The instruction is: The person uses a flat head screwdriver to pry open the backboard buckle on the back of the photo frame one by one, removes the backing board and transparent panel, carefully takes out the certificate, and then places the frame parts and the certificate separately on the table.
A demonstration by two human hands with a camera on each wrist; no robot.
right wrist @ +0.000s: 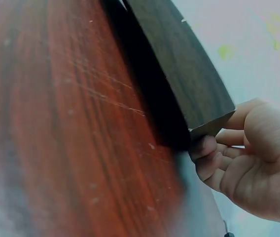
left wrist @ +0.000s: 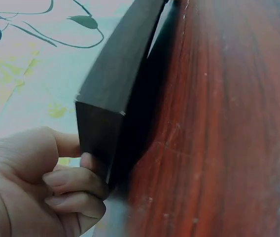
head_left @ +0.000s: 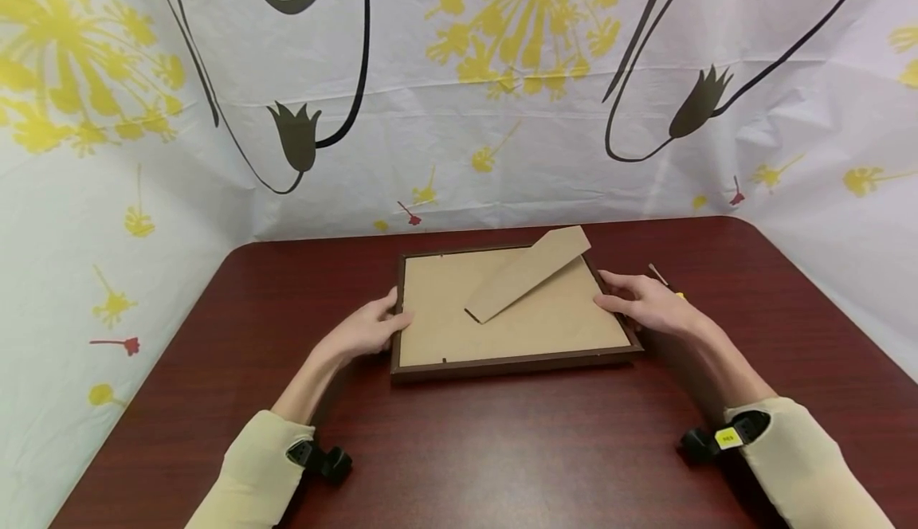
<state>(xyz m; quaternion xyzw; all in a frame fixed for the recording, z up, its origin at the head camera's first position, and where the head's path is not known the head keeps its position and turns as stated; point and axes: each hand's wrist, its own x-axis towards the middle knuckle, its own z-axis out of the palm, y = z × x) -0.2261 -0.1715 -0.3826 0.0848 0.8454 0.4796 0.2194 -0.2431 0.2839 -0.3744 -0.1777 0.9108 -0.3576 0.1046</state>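
A dark brown picture frame (head_left: 512, 366) lies back side up, held slightly off the table by its two short sides. Its tan backing board (head_left: 437, 298) faces upward, and a folding easel stand (head_left: 531, 270) slants across it, its tip past the far edge. My left hand (head_left: 367, 323) grips the left side, thumb on top and fingers curled underneath, as the left wrist view shows. On the opposite side my right hand (head_left: 641, 302) grips the frame likewise, its fingertips tucked below the edge in the right wrist view.
A screwdriver (head_left: 656, 274) with a partly hidden yellow-marked handle lies behind my right hand. The dark red wooden table (head_left: 502, 449) has rounded far corners. A white curtain (head_left: 402, 99) with yellow and grey flower prints hangs around it.
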